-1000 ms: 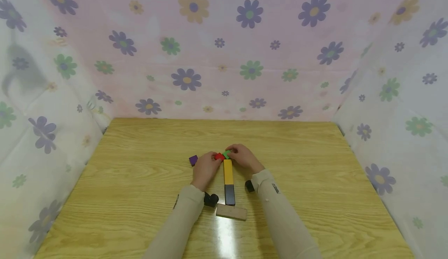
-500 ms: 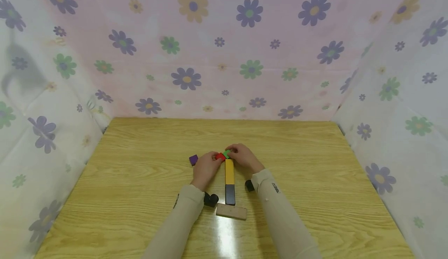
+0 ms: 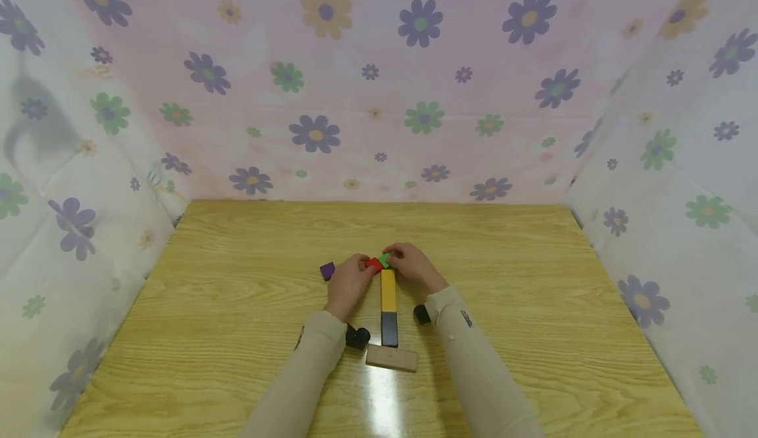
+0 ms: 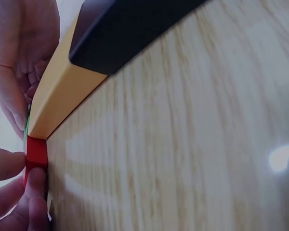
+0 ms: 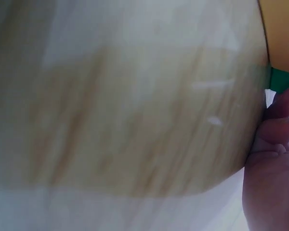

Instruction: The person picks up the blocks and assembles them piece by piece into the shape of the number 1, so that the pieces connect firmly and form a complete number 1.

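Observation:
My left hand (image 3: 348, 285) pinches a red block (image 3: 374, 264) between thumb and fingers; the left wrist view shows the red block (image 4: 37, 153) right at the end of the yellow block. My right hand (image 3: 411, 267) pinches a green block (image 3: 385, 260) beside the red one. Below them a long yellow block (image 3: 387, 290) lies on the table, its far end close to the red and green blocks. A black block (image 3: 389, 329) continues the line toward me, end to end with the yellow. Across its near end lies a flat bare-wood block (image 3: 391, 358).
A purple block (image 3: 327, 271) lies just left of my left hand. The dark wrist cameras show at both cuffs, the left one (image 3: 358, 337) near the black block. Flowered cloth (image 3: 379, 96) surrounds the wooden table (image 3: 237, 247) at the back and sides.
The red block has shifted slightly right, against the green one. The far end of the yellow block has swung slightly right, in line with the black block. Both hands keep their hold.

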`<state>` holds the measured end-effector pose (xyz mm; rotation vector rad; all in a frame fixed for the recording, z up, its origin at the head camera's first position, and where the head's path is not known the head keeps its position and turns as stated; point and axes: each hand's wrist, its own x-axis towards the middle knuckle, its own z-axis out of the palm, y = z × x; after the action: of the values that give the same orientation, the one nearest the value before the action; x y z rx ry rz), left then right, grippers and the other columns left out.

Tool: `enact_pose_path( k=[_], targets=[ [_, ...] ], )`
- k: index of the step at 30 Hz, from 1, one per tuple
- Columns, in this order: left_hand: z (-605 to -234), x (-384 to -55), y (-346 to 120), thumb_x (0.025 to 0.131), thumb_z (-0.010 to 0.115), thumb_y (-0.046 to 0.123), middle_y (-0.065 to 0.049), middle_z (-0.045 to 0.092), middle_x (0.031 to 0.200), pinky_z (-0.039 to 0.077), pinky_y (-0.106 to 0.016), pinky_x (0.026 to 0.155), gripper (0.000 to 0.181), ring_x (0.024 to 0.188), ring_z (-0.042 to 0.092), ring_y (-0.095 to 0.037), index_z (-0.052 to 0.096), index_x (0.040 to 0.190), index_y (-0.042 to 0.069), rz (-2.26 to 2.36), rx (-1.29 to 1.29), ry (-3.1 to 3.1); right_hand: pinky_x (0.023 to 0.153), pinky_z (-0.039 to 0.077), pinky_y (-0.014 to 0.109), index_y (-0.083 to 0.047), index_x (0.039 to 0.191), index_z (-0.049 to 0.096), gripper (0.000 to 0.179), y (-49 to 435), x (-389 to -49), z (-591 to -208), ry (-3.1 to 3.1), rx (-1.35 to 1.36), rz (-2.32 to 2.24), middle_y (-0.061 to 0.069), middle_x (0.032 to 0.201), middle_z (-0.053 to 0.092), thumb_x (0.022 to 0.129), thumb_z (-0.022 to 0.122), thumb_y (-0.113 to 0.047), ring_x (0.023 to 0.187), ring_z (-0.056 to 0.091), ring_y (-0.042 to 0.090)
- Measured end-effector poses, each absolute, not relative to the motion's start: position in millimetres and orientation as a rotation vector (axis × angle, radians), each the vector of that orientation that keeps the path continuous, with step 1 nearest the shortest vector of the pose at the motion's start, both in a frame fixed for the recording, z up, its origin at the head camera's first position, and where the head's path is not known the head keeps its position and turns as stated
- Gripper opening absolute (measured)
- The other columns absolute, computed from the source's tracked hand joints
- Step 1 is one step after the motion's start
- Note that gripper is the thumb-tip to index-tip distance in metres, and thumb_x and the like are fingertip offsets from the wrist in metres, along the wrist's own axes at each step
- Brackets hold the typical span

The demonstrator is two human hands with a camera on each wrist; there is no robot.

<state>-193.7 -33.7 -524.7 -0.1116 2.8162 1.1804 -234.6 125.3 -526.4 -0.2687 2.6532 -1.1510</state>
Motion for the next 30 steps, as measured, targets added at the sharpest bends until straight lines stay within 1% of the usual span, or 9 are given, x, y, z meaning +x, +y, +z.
enact_pose_path(
  k=[10, 15, 21, 23, 27, 29, 30],
  targets=[
    [-528.3, -195.5, -32.5, 0.085, 0.057, 0.031, 0.006, 0.061, 0.081, 0.04, -0.027, 0.054, 0.025, 0.064, 0.052, -0.012, 0.064, 0.105, 0.018, 1.164, -0.084, 2.84, 0.078, 0.043, 0.034, -0.008, 0.11, 0.062, 0.024, 126.3, -233.7, -528.0, 2.614, -0.217, -1.244, 0.007, 0.11, 0.058, 0.088, 0.054, -0.015, 0.089, 0.053, 0.018],
    [-527.6, -195.9, -32.1, 0.085, 0.057, 0.032, 0.006, 0.062, 0.083, 0.04, -0.027, 0.056, 0.027, 0.066, 0.052, -0.011, 0.064, 0.106, 0.017, 1.192, -0.075, 2.84, 0.079, 0.043, 0.034, -0.009, 0.109, 0.063, 0.024, 128.2, -233.3, -528.5, 2.616, -0.172, -1.275, 0.006, 0.109, 0.059, 0.088, 0.055, -0.015, 0.092, 0.053, 0.018],
    [-529.7, -195.9, -32.4, 0.086, 0.056, 0.029, 0.004, 0.06, 0.078, 0.038, -0.028, 0.053, 0.027, 0.063, 0.05, -0.014, 0.063, 0.109, 0.018, 1.204, -0.037, 2.813, 0.079, 0.043, 0.033, -0.009, 0.109, 0.063, 0.023, 130.5, -233.4, -529.1, 2.59, -0.134, -1.295, 0.005, 0.109, 0.059, 0.088, 0.055, -0.014, 0.093, 0.053, 0.018],
    [-531.1, -196.2, -32.7, 0.086, 0.056, 0.029, 0.003, 0.062, 0.082, 0.04, -0.028, 0.056, 0.027, 0.067, 0.052, -0.013, 0.063, 0.11, 0.019, 1.19, -0.017, 2.814, 0.079, 0.043, 0.033, -0.008, 0.109, 0.063, 0.023, 130.9, -233.7, -529.3, 2.589, -0.137, -1.297, 0.006, 0.109, 0.059, 0.087, 0.055, -0.013, 0.093, 0.052, 0.018],
    [-532.1, -196.5, -33.2, 0.087, 0.055, 0.028, 0.002, 0.064, 0.097, 0.043, -0.03, 0.066, 0.027, 0.081, 0.055, -0.013, 0.063, 0.111, 0.021, 1.174, 0.014, 2.817, 0.078, 0.042, 0.032, -0.01, 0.106, 0.065, 0.023, 132.1, -233.9, -530.2, 2.597, -0.111, -1.3, 0.004, 0.108, 0.06, 0.087, 0.054, -0.013, 0.093, 0.051, 0.017],
    [-531.7, -196.4, -33.5, 0.087, 0.055, 0.026, 0.001, 0.063, 0.099, 0.043, -0.03, 0.066, 0.027, 0.082, 0.055, -0.014, 0.063, 0.112, 0.02, 1.175, 0.027, 2.818, 0.078, 0.042, 0.032, -0.011, 0.105, 0.065, 0.022, 132.7, -234.3, -531.0, 2.6, -0.097, -1.301, 0.003, 0.108, 0.06, 0.086, 0.054, -0.013, 0.092, 0.051, 0.017],
    [-531.4, -196.4, -33.6, 0.087, 0.055, 0.026, 0.001, 0.063, 0.097, 0.043, -0.031, 0.065, 0.028, 0.08, 0.055, -0.014, 0.062, 0.113, 0.019, 1.176, 0.029, 2.817, 0.078, 0.042, 0.032, -0.011, 0.105, 0.065, 0.022, 132.9, -234.7, -531.4, 2.597, -0.092, -1.304, 0.002, 0.108, 0.06, 0.086, 0.054, -0.014, 0.092, 0.051, 0.017]
  ],
)
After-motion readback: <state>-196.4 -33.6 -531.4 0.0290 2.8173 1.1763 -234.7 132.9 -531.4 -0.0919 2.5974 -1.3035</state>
